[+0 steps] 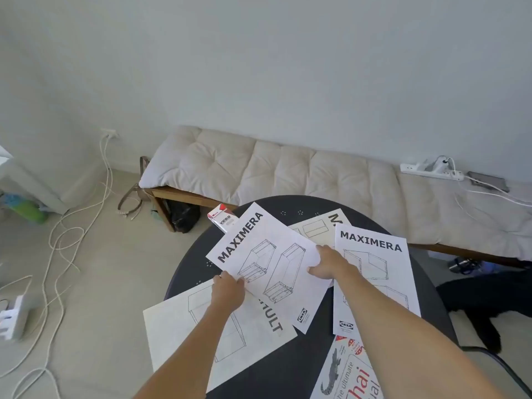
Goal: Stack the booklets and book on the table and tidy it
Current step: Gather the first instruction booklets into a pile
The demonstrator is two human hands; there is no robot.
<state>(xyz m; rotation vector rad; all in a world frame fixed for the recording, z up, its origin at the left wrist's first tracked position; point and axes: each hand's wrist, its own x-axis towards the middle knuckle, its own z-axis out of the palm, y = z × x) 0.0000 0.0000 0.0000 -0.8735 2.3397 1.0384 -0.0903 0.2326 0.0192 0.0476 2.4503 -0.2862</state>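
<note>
Both hands, left hand point(227, 289) and right hand point(326, 263), pinch the tilted MAXIMERA booklet point(267, 263); dragging it could nudge the small box point(221, 217) off the table point(302, 208).

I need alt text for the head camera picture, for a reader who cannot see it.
Both hands, left hand and right hand, grip a tilted MAXIMERA booklet over a round dark table. Other booklets and a Thai book lie scattered on it; a cushioned bench stands behind.
</note>
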